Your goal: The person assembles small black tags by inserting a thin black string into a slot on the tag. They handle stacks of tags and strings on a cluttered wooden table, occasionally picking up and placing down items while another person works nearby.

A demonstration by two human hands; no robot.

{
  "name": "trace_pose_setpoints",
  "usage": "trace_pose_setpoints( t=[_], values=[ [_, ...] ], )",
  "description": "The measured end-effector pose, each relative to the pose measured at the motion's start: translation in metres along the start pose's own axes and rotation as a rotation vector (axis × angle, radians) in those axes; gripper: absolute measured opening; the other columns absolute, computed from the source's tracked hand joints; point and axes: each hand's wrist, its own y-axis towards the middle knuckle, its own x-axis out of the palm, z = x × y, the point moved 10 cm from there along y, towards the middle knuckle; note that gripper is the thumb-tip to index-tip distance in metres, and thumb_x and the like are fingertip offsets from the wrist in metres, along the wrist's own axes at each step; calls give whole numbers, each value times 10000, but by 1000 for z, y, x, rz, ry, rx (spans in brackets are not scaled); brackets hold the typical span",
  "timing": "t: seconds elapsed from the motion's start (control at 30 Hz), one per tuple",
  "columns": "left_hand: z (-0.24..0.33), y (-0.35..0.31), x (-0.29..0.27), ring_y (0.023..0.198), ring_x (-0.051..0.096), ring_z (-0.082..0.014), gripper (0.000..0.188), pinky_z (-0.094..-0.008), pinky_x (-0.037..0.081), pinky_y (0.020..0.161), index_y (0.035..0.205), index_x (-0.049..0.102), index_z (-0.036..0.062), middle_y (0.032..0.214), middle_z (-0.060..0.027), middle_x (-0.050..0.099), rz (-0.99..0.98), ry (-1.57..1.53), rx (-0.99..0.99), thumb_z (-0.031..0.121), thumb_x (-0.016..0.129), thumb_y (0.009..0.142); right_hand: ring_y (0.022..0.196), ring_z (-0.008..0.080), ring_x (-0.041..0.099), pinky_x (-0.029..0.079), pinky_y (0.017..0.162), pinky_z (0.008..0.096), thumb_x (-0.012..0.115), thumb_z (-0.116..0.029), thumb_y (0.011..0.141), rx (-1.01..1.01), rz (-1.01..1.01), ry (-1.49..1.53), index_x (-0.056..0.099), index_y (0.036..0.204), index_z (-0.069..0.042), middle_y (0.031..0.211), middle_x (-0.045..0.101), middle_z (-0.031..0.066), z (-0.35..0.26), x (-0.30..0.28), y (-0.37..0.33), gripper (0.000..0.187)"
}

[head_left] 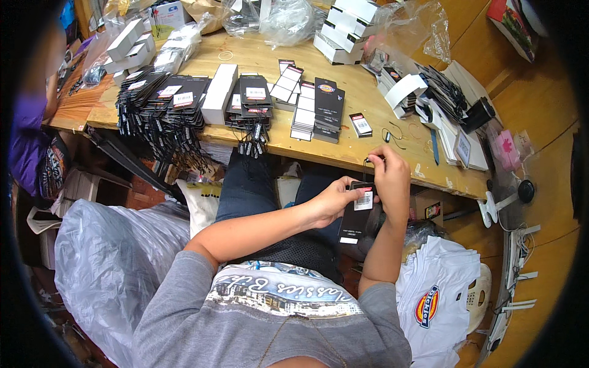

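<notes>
My left hand (334,201) grips a black hang tag (353,222) by its upper end, above my lap. The tag carries a white barcode label and hangs slightly tilted. Just above it, my right hand (392,175) pinches a thin black string (366,167) between thumb and fingertips. The string runs down toward the tag's top; its exact attachment is hidden by my fingers. On the table edge ahead lie a small card (361,124) with a label, a stack of black tags (329,107) and a stack of white cards (304,113).
Bundles of strung black tags (184,98) overhang the wooden table's (307,150) front edge, beside a long white box (219,92). White boxes (346,30) stand at the back. A plastic-wrapped bundle (110,264) is at my left, folded white shirts (438,288) at my right. Another person's purple sleeve (27,135) shows far left.
</notes>
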Motion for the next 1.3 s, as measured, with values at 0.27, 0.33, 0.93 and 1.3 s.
trace_pose_setpoints(
  t=[0.27, 0.33, 0.93, 1.3],
  values=[
    [-18, 21, -21, 813, 544, -132, 166, -250, 470, 730, 965, 404, -2, 901, -81, 516, 11, -50, -48, 102, 424, 837, 638, 337, 513, 385, 561, 385, 512, -8, 686, -140, -81, -215, 474, 671, 18, 648, 523, 182, 0, 28, 7, 48],
    [-17, 20, -24, 810, 544, -130, 169, -249, 470, 730, 975, 403, -1, 906, -77, 515, 7, -52, -42, 98, 417, 840, 627, 338, 508, 379, 555, 390, 493, 8, 675, -184, -103, -250, 455, 657, 22, 634, 515, 184, -7, 33, 8, 44],
    [246, -48, 37, 907, 465, -189, 276, -363, 248, 863, 941, 552, 142, 898, -38, 549, -54, 1944, 593, 17, 510, 698, 574, 42, 466, 376, 515, 161, 579, -31, 731, -122, -181, 929, 502, 880, -33, 666, 514, 4, -92, 9, 5, 168],
    [218, -15, -72, 976, 416, -182, 204, -523, 217, 836, 855, 565, 175, 917, 42, 536, -245, 2490, 33, 75, 523, 683, 462, 174, 525, 425, 452, 249, 509, -20, 747, -282, -394, 779, 486, 876, -31, 564, 540, 76, -147, 111, -8, 131]
  ],
)
